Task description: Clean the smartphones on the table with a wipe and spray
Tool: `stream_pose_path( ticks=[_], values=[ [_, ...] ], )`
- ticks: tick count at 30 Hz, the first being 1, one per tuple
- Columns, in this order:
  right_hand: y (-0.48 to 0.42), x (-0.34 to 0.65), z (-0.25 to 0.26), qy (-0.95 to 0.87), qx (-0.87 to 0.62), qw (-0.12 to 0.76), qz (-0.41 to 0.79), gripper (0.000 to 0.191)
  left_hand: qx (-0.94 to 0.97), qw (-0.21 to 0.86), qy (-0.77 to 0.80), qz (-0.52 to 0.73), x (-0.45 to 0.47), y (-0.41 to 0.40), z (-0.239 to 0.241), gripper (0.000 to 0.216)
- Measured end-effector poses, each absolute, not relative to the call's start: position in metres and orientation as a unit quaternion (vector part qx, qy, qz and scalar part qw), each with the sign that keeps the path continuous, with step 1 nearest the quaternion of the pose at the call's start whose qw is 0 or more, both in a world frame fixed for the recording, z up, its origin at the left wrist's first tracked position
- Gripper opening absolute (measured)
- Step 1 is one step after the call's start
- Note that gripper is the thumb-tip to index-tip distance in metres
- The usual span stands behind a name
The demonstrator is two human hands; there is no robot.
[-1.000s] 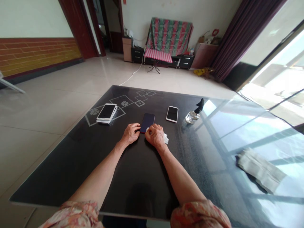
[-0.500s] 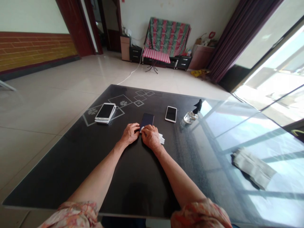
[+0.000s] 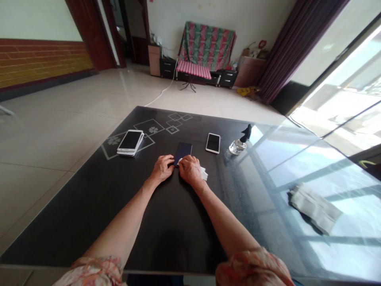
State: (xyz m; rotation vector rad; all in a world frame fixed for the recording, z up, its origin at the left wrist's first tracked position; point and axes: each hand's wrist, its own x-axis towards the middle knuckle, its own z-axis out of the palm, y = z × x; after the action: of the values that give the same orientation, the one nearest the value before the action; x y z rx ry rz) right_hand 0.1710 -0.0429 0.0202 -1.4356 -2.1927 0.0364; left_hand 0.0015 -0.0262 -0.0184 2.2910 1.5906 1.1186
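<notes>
Centrally: one dark phone (image 3: 183, 149), flat on a black table (image 3: 166, 226).
Head view: left hand (image 3: 162, 169) at the phone's left edge, grip impossible to tell; right hand (image 3: 189, 170), just apart from it, closed on a white cloth (image 3: 204, 173) at the lower end; stacked white phones (image 3: 130, 142) to the left; single white phone (image 3: 213, 143), then spray bottle (image 3: 239, 145), to the right.

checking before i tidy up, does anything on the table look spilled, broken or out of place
No clear spill or damage shows. The stack of white phones at left sits slightly askew, its edges not lined up. Right of the right hand, hazy streaks could be smears or reflections.
</notes>
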Motion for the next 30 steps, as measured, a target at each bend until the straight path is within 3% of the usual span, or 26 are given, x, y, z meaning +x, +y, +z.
stream_pose_path(
  ticks=[15,30],
  values=[
    [-0.04,0.187,0.017,-0.744,-0.623,0.242,0.007,0.019,0.754,0.062,0.542,0.365,0.005,-0.029,-0.014,0.018],
    [-0.026,0.152,0.008,-0.75,-0.599,0.279,0.023,0.019,0.757,0.09,0.538,0.361,0.003,-0.029,-0.011,0.017]
  ],
)
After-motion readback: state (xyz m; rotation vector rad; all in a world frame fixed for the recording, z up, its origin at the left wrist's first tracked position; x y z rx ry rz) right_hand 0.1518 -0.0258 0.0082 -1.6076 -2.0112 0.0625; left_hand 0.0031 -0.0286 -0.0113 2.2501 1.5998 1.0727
